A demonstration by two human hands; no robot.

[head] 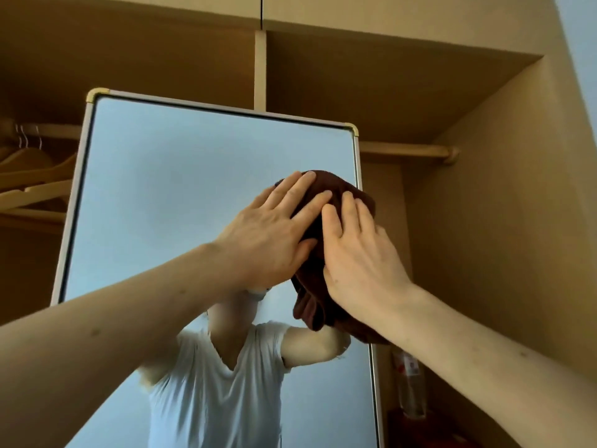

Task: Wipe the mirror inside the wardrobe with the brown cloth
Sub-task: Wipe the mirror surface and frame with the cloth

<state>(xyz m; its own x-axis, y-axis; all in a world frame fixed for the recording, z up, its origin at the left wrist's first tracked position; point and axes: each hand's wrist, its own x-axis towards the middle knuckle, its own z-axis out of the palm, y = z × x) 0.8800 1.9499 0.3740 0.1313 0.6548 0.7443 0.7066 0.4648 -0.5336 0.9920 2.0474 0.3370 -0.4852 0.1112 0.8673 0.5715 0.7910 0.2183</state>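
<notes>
Mid-wipe: the left hand (pixel 271 234) and right hand (pixel 358 253), fingers flat, press the brown cloth (pixel 310 305) against the mirror (pixel 181 176) right of centre frame; next, sweep across untouched glass.

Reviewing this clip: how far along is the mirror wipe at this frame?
Done: the brown cloth is already on the mirror. In hand: left hand and right hand press it flat against the glass near the right edge. Left: no wiped zones show on the glass, so coverage cannot be judged; the left and lower areas lie outside the cloth.
</notes>
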